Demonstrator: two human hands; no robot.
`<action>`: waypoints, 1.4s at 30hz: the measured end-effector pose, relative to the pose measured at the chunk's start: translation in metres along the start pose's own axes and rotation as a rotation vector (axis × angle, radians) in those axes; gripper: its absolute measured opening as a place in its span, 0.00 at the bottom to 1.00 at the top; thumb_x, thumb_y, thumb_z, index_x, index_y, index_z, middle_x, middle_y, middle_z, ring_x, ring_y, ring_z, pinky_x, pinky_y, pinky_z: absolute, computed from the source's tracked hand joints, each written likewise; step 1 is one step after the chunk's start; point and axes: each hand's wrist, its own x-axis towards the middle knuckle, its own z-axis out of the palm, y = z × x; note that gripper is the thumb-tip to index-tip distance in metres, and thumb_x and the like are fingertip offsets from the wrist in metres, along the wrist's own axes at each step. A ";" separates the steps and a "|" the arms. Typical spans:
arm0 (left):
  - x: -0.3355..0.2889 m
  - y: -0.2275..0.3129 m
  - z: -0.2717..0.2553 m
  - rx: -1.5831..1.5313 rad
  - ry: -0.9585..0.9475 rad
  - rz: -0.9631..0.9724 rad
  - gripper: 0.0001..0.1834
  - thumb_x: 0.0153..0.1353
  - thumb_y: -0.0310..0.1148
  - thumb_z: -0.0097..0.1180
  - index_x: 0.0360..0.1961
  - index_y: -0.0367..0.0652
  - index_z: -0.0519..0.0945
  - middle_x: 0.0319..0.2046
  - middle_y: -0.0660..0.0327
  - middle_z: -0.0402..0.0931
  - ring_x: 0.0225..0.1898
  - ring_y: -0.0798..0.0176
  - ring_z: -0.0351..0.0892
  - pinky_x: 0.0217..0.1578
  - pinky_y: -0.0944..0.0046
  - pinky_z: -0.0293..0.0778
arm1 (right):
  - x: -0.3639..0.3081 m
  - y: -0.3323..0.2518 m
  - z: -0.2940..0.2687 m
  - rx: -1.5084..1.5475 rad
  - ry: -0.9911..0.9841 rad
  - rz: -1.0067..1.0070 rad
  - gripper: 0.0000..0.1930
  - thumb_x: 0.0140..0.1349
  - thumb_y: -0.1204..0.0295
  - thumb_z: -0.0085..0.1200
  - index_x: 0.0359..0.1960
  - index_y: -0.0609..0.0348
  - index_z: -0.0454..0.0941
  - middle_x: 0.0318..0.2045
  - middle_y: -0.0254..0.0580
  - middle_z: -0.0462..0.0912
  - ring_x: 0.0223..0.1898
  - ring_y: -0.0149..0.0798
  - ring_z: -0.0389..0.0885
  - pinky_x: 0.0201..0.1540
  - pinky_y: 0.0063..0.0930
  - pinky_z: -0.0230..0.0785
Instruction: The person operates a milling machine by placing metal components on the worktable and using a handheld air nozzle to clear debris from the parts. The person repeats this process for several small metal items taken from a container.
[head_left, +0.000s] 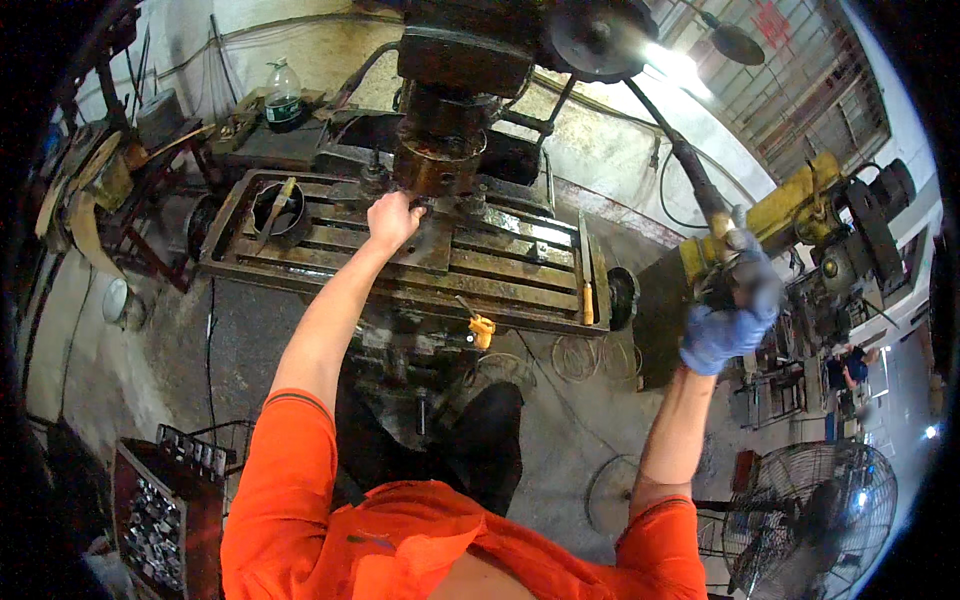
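My left hand [393, 222] is bare and closed, just under the oily spindle head [437, 160] of a machine, above its slotted table [335, 240]. What its fingers hold, if anything, is hidden. Out to the right, my right hand [728, 330], in a blue glove, is closed round the lower end of a long lever [685, 155]. That lever slants down from the machine's upper right side. Part of the glove is dark and blurred. On the left of the table stands a round pot [279, 212] with a brush [275, 210] in it.
A yellow-handled tool [588, 300] lies at the table's right end. A yellow object [481, 331] sits by the front edge. Below left is a crate [150, 530] of small metal parts; a caged fan [815, 520] stands lower right. Another person [855, 368] is far right.
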 end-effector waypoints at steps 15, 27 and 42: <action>-0.021 -0.054 -0.030 -0.619 -0.360 0.002 0.19 0.57 0.29 0.52 0.48 0.29 0.69 0.26 0.58 0.75 0.14 0.74 0.67 0.11 0.71 0.62 | -0.002 0.002 0.010 0.170 -0.026 0.102 0.10 0.56 0.73 0.52 0.20 0.66 0.76 0.27 0.41 0.79 0.30 0.29 0.73 0.48 0.30 0.64; -0.102 -0.090 -0.137 -0.505 -0.352 -0.038 0.22 0.58 0.33 0.53 0.50 0.29 0.69 0.27 0.61 0.74 0.19 0.77 0.64 0.16 0.74 0.60 | -0.019 0.000 -0.004 0.164 0.035 0.130 0.06 0.52 0.73 0.58 0.26 0.65 0.79 0.24 0.36 0.78 0.28 0.28 0.72 0.35 0.23 0.66; -0.251 -0.218 -0.299 -0.439 0.258 -0.556 0.18 0.55 0.29 0.51 0.47 0.33 0.73 0.33 0.58 0.77 0.26 0.70 0.73 0.27 0.68 0.70 | -0.054 0.007 0.011 0.437 0.248 0.588 0.17 0.58 0.74 0.40 0.45 0.75 0.70 0.32 0.46 0.76 0.30 0.34 0.72 0.36 0.26 0.67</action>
